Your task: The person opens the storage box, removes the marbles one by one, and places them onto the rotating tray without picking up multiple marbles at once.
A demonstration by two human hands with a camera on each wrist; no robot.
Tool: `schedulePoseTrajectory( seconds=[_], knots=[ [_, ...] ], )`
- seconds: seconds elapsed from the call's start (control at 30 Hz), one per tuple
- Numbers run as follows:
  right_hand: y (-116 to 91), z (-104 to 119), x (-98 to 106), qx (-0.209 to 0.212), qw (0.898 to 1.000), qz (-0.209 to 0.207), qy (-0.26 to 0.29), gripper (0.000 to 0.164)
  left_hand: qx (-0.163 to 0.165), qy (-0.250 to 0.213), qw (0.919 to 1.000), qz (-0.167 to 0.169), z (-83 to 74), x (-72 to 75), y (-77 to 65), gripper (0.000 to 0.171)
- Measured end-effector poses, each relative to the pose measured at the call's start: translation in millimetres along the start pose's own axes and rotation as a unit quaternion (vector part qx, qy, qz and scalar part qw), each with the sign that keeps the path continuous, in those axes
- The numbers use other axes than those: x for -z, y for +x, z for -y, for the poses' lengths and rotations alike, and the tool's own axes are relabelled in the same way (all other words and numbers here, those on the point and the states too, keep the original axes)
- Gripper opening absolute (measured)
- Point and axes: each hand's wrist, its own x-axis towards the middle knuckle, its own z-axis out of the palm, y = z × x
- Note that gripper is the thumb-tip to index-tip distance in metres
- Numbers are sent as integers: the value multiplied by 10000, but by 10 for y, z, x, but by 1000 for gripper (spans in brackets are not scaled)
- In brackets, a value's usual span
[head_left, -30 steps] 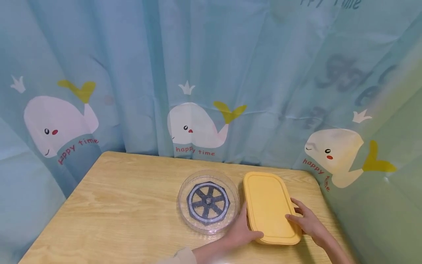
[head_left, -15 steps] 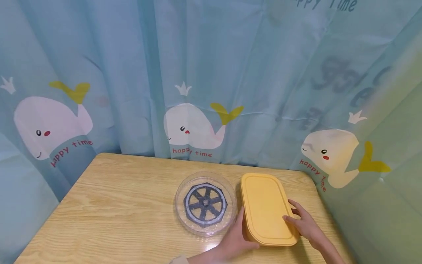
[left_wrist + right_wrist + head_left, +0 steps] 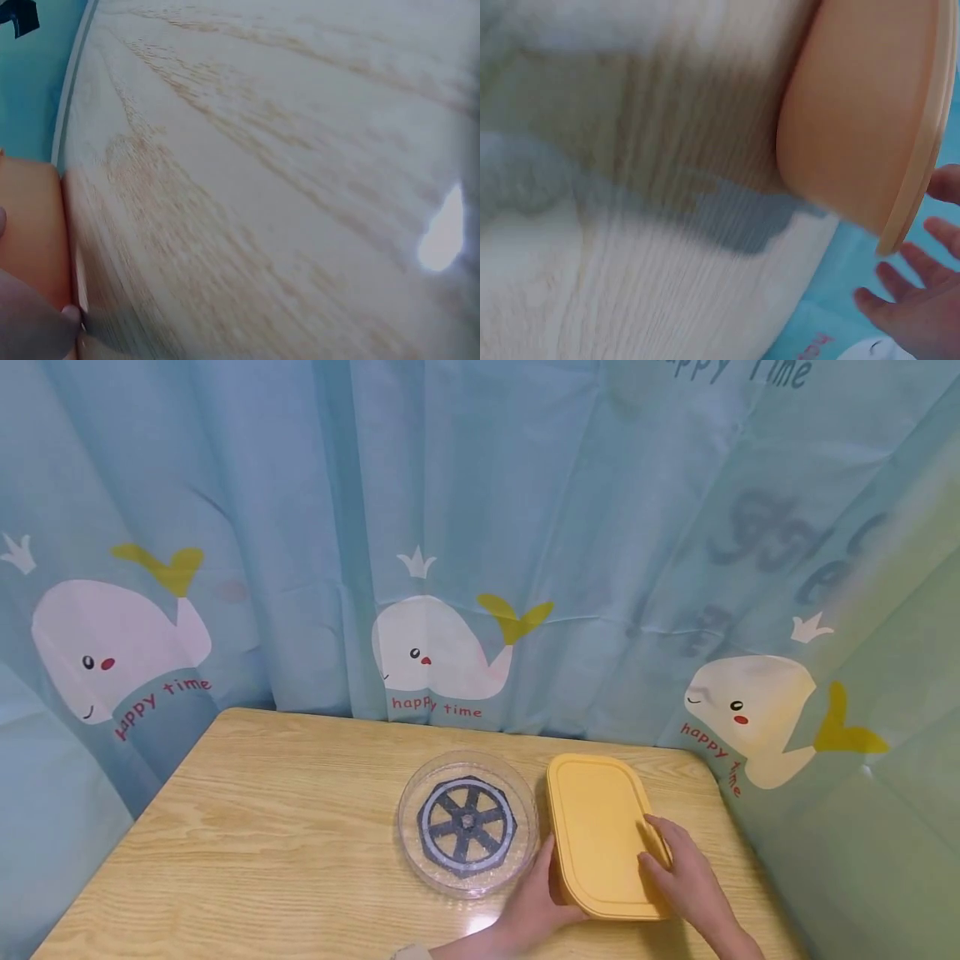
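Note:
A yellow rectangular food container [image 3: 603, 835] with its lid on stands on the right part of the table. At its near left corner my left hand [image 3: 531, 897] holds it, fingers along the side and thumb at the front. The left wrist view shows part of that hand [image 3: 34, 322] low against the container's wall [image 3: 30, 225]. Over the lid's right edge lies my right hand [image 3: 690, 881], thumb and fingertips by the rim. In the right wrist view its fingers [image 3: 904, 281] are spread near the lid's edge [image 3: 922, 127].
Left of the container sits a clear round dish [image 3: 480, 887] with a dark spoked wheel shape [image 3: 468, 821] at its middle. The wooden table [image 3: 285, 827] ends at a blue whale-print curtain [image 3: 450, 527] behind and at the sides.
My right hand has moved from the container's right side up over the lid's edge. My left thumb has slid down off the lid's near corner. The head view has shifted slightly.

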Motion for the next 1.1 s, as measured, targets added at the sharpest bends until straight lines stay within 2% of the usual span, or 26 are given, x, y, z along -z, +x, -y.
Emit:
schedulePoseTrajectory(
  seconds=[0.07, 0.17, 0.3, 0.5, 0.63, 0.73, 1.1],
  knots=[
    [-36, 73, -72, 537, 9970, -412, -371, 48, -59, 43, 10000, -23, -1, 1, -4, 114],
    [-97, 183, -162, 1247, 9869, -808, -624, 44, -111, 148, 9998, -77, -3, -3, -6, 113],
    [-186, 278, -252, 2071, 9694, -1004, -851, 48, -123, 250, 9996, -110, 11, -16, -10, 113],
    [-362, 304, -416, 2186, 9677, -753, -1009, 62, -133, 332, 9993, -143, 6, -29, -31, 108],
    [-430, 284, -513, 2376, 9605, -743, -1241, 59, -137, 391, 9990, -143, -10, -22, -38, 107],
    [-466, 271, -563, 2372, 9588, -769, -1360, 56, -138, 368, 9992, -111, -22, -11, -41, 107],
    [-496, 216, -583, 2532, 9482, -755, -1766, 65, -251, 426, 9986, -182, 5, -11, -32, 107]
  ],
)
